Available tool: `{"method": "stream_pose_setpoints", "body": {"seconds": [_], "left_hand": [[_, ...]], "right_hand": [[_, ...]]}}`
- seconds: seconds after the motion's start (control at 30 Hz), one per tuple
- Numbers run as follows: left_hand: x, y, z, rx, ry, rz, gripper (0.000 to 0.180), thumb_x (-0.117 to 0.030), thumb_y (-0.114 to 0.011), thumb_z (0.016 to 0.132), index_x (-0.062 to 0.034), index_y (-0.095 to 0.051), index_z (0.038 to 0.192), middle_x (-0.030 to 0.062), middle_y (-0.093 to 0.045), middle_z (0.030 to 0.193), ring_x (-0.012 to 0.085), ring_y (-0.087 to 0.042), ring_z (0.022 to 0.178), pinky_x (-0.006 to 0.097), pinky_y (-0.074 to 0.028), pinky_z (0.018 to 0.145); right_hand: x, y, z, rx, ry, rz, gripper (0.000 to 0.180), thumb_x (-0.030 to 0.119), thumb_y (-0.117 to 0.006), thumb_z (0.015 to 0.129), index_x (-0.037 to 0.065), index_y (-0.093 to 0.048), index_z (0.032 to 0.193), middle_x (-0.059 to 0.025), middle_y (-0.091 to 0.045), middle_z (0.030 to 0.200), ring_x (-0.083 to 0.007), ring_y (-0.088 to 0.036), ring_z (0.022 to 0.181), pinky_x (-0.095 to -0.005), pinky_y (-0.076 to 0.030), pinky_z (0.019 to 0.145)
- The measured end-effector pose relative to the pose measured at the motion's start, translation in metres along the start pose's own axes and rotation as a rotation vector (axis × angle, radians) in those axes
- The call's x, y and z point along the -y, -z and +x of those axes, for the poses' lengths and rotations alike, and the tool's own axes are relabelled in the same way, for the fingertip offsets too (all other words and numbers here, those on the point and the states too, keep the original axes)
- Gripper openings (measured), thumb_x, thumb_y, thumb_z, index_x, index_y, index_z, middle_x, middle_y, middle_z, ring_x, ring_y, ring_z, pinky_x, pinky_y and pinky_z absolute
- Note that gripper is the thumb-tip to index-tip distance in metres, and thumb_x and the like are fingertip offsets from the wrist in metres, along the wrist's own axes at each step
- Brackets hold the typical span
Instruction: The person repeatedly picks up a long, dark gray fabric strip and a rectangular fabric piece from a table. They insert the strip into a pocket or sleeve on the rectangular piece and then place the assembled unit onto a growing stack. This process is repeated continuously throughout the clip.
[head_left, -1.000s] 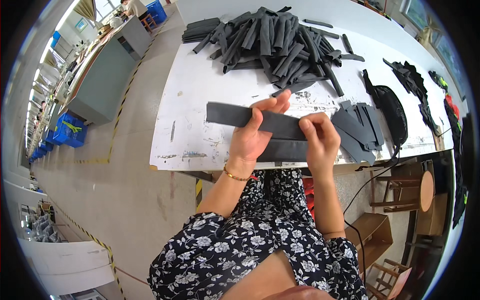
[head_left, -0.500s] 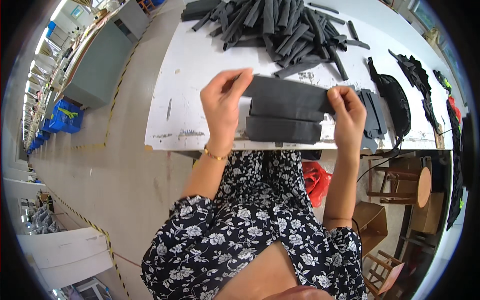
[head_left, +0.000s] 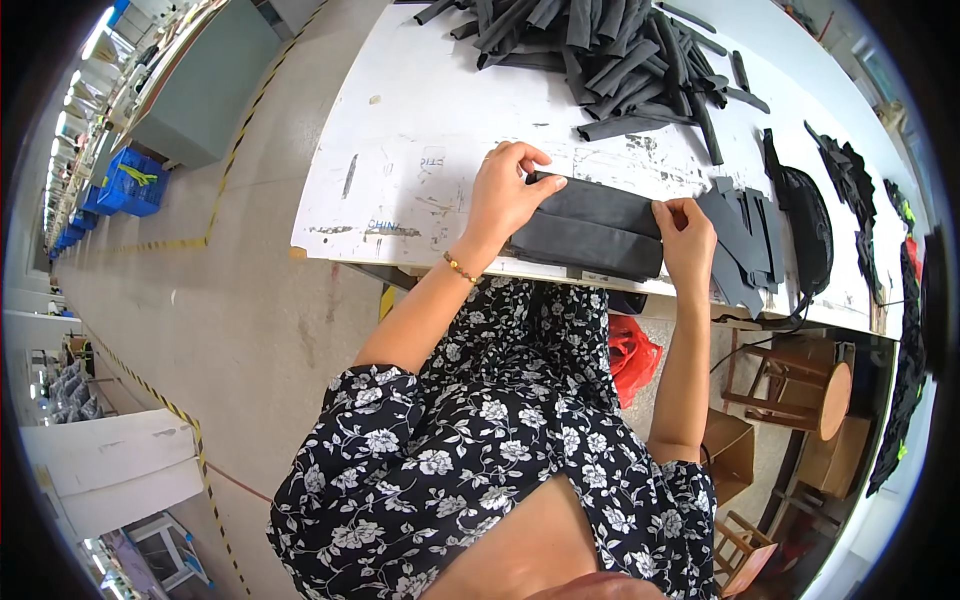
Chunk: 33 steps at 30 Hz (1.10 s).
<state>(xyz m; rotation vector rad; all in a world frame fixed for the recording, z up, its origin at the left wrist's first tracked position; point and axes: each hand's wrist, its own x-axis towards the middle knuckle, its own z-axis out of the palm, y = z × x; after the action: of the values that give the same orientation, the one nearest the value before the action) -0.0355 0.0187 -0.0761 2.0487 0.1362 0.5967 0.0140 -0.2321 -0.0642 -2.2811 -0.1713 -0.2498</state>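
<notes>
A dark grey-black fabric strip (head_left: 600, 205) lies along the table's near edge, on or against a second folded strip (head_left: 585, 243). At its far left corner is my left hand (head_left: 500, 200), thumb on the cloth and forefinger curved a little above; the other fingers are partly hidden. My right hand (head_left: 687, 245) pinches the strip's right end between thumb and forefinger. Beyond both hands lies a heap of rolled or folded dark strips (head_left: 620, 65). Flat dark grey pieces (head_left: 745, 240) are spread just right of my right hand.
A black pouch-like item (head_left: 805, 225) with a cord sits right on the white table (head_left: 400, 130). Further right lie black scraps (head_left: 850, 185). Below stand a wooden stool (head_left: 830, 400), a cardboard box (head_left: 735, 450) and a red plastic bag (head_left: 630, 360). Blue crates (head_left: 135, 180) are across the aisle.
The strip was held up stretched between my hands; now it is down over the strips at the table edge. My left hand has moved right, closer to my right hand. The view has shifted slightly.
</notes>
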Motion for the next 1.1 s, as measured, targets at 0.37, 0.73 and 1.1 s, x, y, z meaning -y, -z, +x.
{"method": "stream_pose_setpoints", "body": {"seconds": [0.37, 0.73, 1.1], "left_hand": [[-0.018, -0.004, 0.088, 0.106, -0.252, -0.036, 0.013, -0.018, -0.073, 0.085, -0.0057, -0.073, 0.089, 0.0042, -0.070, 0.082, 0.0133, -0.063, 0.072, 0.028, -0.047, 0.064], [0.009, -0.128, 0.176, 0.634, -0.549, 0.675, 0.027, -0.029, -0.076, 0.076, -0.0056, -0.067, 0.085, 0.0138, -0.069, 0.082, 0.0329, -0.066, 0.079, 0.043, -0.052, 0.072], [-0.044, -0.017, 0.111, 0.389, 0.389, -1.064, 0.025, -0.011, -0.051, 0.100, 0.0078, -0.048, 0.117, 0.0140, -0.057, 0.092, 0.0179, -0.056, 0.073, 0.028, -0.049, 0.064]], "right_hand": [[-0.042, 0.073, 0.012, -0.008, 0.106, -0.506, 0.035, 0.024, -0.072, 0.084, 0.003, -0.064, 0.111, -0.0133, -0.062, 0.104, -0.0283, -0.060, 0.091, -0.0392, -0.049, 0.078], [-0.096, 0.045, -0.020, -0.044, 0.453, -0.782, 0.007, 0.005, -0.058, 0.083, 0.000, -0.058, 0.087, -0.0150, -0.059, 0.091, -0.0324, -0.056, 0.088, -0.0414, -0.048, 0.077], [0.024, 0.074, 0.002, -0.328, 0.308, 0.245, 0.026, -0.002, -0.053, 0.096, 0.002, -0.050, 0.121, -0.0112, -0.057, 0.096, -0.0194, -0.056, 0.080, -0.0299, -0.048, 0.075]]}}
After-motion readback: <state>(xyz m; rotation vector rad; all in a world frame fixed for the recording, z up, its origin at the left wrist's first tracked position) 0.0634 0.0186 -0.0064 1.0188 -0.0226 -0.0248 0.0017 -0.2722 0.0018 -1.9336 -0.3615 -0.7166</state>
